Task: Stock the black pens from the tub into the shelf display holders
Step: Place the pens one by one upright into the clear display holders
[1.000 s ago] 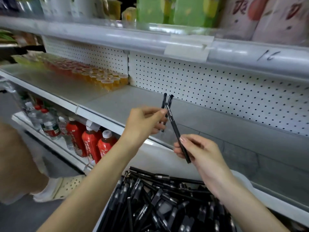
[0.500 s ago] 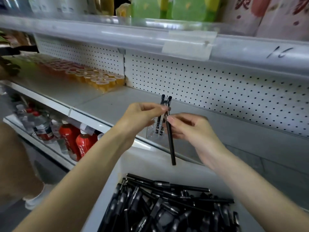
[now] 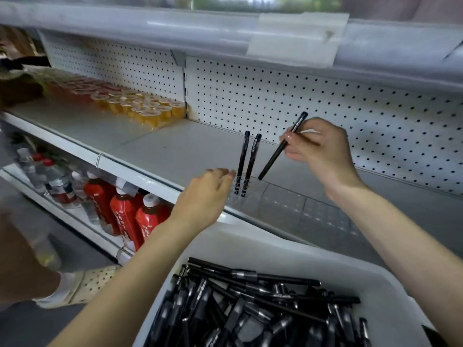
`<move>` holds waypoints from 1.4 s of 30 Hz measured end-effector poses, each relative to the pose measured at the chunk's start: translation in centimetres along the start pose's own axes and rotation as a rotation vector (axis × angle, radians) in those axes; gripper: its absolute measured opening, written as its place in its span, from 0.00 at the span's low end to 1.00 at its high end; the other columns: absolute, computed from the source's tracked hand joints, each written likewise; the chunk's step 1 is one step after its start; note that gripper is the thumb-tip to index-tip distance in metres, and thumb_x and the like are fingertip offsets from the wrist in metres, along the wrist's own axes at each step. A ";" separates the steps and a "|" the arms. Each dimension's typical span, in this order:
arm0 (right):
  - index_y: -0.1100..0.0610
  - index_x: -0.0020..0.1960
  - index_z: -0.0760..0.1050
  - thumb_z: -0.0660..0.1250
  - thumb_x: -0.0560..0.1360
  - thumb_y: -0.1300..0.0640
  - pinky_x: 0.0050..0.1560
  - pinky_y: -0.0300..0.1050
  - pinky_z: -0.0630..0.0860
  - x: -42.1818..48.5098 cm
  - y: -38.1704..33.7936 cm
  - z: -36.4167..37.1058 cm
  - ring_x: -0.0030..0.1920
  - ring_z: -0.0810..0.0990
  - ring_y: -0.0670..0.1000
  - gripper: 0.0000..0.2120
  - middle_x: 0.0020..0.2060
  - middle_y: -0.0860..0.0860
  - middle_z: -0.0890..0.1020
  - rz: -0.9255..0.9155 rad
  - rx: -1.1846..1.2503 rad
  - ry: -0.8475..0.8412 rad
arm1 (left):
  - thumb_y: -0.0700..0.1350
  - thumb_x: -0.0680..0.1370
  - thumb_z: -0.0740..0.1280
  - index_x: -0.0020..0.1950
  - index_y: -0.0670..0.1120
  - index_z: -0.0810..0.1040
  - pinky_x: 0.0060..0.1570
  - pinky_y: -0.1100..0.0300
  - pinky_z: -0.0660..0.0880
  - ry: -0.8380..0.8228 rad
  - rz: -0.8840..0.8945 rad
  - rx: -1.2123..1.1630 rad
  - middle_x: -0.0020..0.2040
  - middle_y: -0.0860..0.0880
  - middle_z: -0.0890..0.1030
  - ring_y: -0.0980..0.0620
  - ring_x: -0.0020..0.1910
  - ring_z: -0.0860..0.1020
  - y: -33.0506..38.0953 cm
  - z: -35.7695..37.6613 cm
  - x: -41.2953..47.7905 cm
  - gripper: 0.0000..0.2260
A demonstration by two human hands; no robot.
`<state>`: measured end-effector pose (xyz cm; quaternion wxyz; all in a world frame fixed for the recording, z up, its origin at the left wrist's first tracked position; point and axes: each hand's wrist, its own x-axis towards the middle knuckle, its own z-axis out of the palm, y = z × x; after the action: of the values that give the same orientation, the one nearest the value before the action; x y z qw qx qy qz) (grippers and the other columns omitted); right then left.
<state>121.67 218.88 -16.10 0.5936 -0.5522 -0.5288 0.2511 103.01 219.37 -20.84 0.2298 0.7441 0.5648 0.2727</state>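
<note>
Now seats two pens (image 3: 243, 159) upright in clear holder (image 3: 275, 200), relaxes left hand (image 3: 205, 196) open beside them, pinches third pen (image 3: 272, 160) in right hand (image 3: 323, 151); leaves tub (image 3: 363, 276) nearly full.

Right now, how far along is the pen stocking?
Done: two pens stand upright in the clear holder. In hand: the right hand pinches a third pen, tilted, tip at the holder; the left hand rests beside it, holding nothing. Left: the tub holds a big pile, and most holder slots look unfilled.
</note>
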 end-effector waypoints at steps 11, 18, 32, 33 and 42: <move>0.51 0.37 0.74 0.72 0.72 0.59 0.53 0.56 0.79 0.6 3.1 1.9 0.39 0.84 0.48 0.09 0.36 0.47 0.84 -0.061 -0.245 -0.158 | 0.49 0.84 0.50 0.70 0.49 0.69 0.58 0.46 0.70 -0.040 0.093 0.235 0.67 0.45 0.73 0.41 0.62 0.73 -0.1 0.7 -0.6 0.17; 0.50 0.34 0.73 0.75 0.69 0.57 0.50 0.43 0.77 0.8 3.3 2.1 0.40 0.83 0.44 0.11 0.33 0.46 0.82 -0.081 -0.405 -0.188 | 0.52 0.83 0.50 0.69 0.49 0.70 0.55 0.49 0.71 -0.020 0.096 0.219 0.65 0.45 0.74 0.40 0.60 0.74 -0.5 1.1 -0.4 0.18; 0.55 0.46 0.81 0.74 0.69 0.57 0.52 0.39 0.77 -9.4 -1.6 -1.6 0.43 0.82 0.43 0.06 0.41 0.48 0.85 0.026 -0.246 -0.300 | 0.59 0.81 0.50 0.39 0.52 0.68 0.45 0.52 0.70 -0.074 0.070 0.206 0.37 0.49 0.74 0.43 0.46 0.75 0.1 -2.5 -4.7 0.16; 0.55 0.45 0.81 0.74 0.69 0.58 0.51 0.41 0.78 -11.2 -1.9 -1.6 0.42 0.82 0.44 0.06 0.40 0.49 0.85 0.055 -0.182 -0.369 | 0.60 0.80 0.50 0.38 0.53 0.67 0.47 0.51 0.71 -0.078 0.070 0.196 0.37 0.50 0.73 0.43 0.47 0.75 -0.1 -2.7 -5.4 0.17; 0.48 0.42 0.79 0.75 0.68 0.57 0.46 0.34 0.75 -18.0 4.0 0.8 0.39 0.80 0.40 0.06 0.38 0.45 0.84 0.175 -0.215 -0.555 | 0.58 0.80 0.49 0.46 0.56 0.73 0.54 0.46 0.69 -0.023 0.096 0.205 0.47 0.48 0.73 0.43 0.55 0.70 -1.9 -2.2 -9.8 0.15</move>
<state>116.45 204.36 -26.23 0.3410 -0.5655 -0.6447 0.3851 98.05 210.47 -21.87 0.1457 0.7932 0.5506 0.2156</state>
